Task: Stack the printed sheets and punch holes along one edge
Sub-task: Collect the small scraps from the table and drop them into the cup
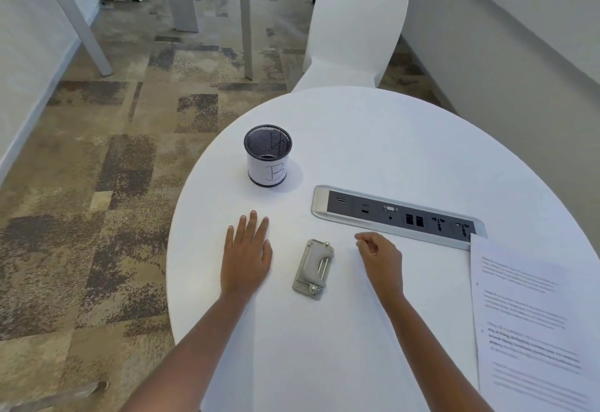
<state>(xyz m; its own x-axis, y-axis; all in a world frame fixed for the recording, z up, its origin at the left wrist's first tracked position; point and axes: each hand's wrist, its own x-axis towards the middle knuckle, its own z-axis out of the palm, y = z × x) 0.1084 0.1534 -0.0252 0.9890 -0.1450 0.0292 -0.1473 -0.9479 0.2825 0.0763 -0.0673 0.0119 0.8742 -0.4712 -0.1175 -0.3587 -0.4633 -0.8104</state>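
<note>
- Flanking the hole punch [314, 269]: left hand [246, 256] flat at nine o'clock, right hand [380, 259] curled, empty, at three.
- Risk: printed sheets [532, 330] at four o'clock — punched unsquared, holes would misalign.

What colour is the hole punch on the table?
Grey metal hole punch, seen best in the head view.

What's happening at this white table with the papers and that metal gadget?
A person is at a round white table. Their left hand lies flat on the tabletop; their right hand is curled, holding nothing visible. The metal hole punch sits untouched between the hands. The printed sheets lie at the table's right edge, one corner over the socket strip, not yet in the punch.
</note>
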